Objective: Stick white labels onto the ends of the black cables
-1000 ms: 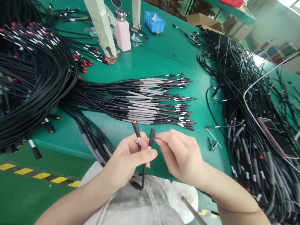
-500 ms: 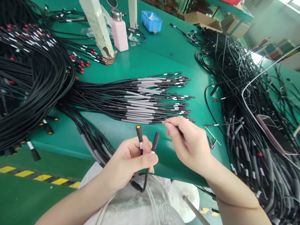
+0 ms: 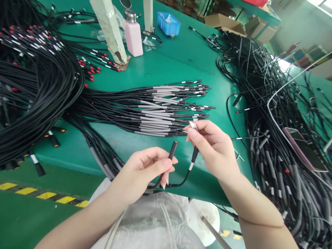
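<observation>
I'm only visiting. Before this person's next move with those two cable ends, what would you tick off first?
1. Left hand grips the orange-tipped connector: ok.
2. Right hand holds the second connector: ok.
3. Mating ends visible: the orange tip is ok; the second connector's end is hidden by fingers, cannot tell.
4. Small shiny piece pinched at the right fingertips: ok; what it is, cannot tell.
5. Linking cable hangs apart from the cable bundle on the table: ok.
</observation>
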`<state>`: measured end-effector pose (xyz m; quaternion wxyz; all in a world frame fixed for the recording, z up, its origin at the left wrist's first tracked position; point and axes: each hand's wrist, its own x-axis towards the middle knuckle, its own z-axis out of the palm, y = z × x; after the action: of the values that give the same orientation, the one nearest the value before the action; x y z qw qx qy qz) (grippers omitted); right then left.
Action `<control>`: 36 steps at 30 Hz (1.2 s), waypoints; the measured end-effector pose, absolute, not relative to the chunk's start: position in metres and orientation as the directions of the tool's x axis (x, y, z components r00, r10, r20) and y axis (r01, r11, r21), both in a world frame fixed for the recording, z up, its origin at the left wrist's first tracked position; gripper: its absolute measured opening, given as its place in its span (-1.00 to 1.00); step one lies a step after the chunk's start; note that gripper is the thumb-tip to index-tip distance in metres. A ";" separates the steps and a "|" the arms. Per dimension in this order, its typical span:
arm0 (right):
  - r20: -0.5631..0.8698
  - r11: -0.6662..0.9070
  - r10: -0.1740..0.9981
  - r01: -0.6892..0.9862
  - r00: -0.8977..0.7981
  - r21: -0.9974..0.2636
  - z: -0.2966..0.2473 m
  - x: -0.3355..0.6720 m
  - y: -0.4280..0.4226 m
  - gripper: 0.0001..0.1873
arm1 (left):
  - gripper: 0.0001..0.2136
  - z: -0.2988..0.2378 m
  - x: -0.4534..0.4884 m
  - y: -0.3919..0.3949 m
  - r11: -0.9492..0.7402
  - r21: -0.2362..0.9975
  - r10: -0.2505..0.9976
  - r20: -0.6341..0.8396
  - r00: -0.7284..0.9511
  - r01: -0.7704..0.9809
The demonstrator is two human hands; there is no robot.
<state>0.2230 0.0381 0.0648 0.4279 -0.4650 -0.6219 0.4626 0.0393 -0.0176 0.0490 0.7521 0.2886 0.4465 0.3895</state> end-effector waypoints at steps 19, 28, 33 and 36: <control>-0.027 -0.062 0.915 -0.073 -0.403 -0.995 0.059 0.219 0.036 -0.80 | -0.80 0.053 0.036 -0.015 0.568 0.674 0.821 -0.422 0.385 -0.472; -0.116 -0.199 0.886 -0.140 -0.450 -0.970 0.058 0.216 0.033 -0.81 | -0.92 0.053 0.037 -0.020 0.540 0.747 0.839 -0.438 0.324 -0.388; 0.068 0.126 0.934 0.146 -0.351 -0.981 0.061 0.221 0.033 -0.70 | -0.84 0.057 0.036 -0.020 0.541 0.703 0.841 -0.463 0.281 -0.461; 0.195 0.292 0.922 0.270 -0.333 -0.918 0.064 0.223 0.030 -0.85 | -0.78 0.058 0.035 -0.020 0.549 0.698 0.835 -0.478 0.272 -0.459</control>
<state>0.2228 0.0305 0.0636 0.3912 -0.4247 -0.7020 0.4169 0.0351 -0.0201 0.0584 0.7671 0.2181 0.4314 0.4217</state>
